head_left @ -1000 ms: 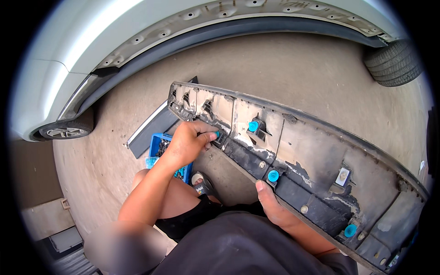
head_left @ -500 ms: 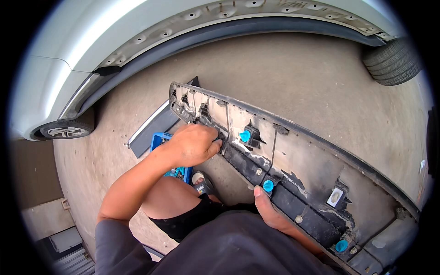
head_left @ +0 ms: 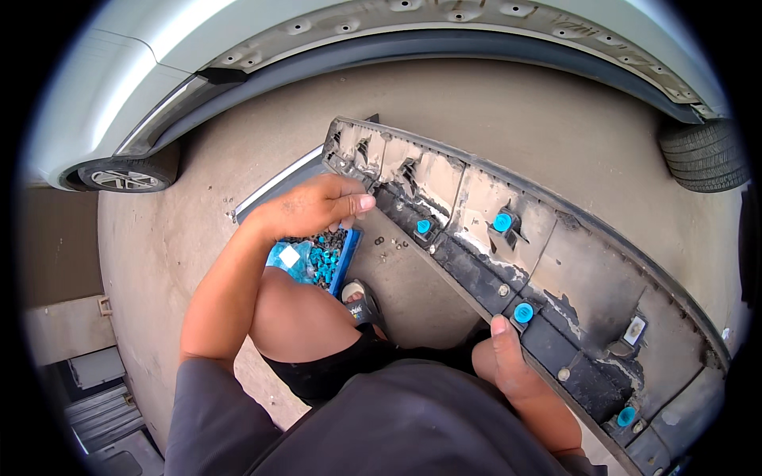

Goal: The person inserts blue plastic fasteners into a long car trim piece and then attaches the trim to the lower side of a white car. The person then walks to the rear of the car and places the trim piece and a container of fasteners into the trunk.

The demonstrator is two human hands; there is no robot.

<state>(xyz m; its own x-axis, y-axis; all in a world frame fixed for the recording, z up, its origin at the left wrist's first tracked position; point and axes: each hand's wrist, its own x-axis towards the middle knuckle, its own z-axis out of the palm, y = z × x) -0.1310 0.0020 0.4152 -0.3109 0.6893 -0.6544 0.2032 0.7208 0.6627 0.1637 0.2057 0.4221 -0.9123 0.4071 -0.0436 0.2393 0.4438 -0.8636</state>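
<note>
A long, dirty plastic trim panel [head_left: 583, 258], dark with worn pale patches, lies slantwise over my lap with its inner side up. My right hand [head_left: 508, 361] grips its near edge, thumb on top and fingers hidden underneath. Close to the thumb sits a blue clip [head_left: 523, 312]; other blue clips [head_left: 423, 227] are seated along the panel. My left hand [head_left: 317, 208] hovers by the panel's near edge, above a blue bin [head_left: 347, 260]. Its fingers are loosely bent and apart, and nothing shows in them. Blue and dark clips [head_left: 325, 266] fill the bin, beside a blue plastic bag [head_left: 287, 262].
A light-coloured car [head_left: 103, 71] stands ahead, its sill [head_left: 429, 44] showing a row of holes. Another trim piece [head_left: 274, 186] lies on the floor behind the bin. Small loose parts [head_left: 389, 246] are scattered near my sandalled foot [head_left: 361, 301].
My left hand has drawn back from the panel toward the bin, uncovering a blue clip where it was. The panel and my right hand have shifted rightward in view.
</note>
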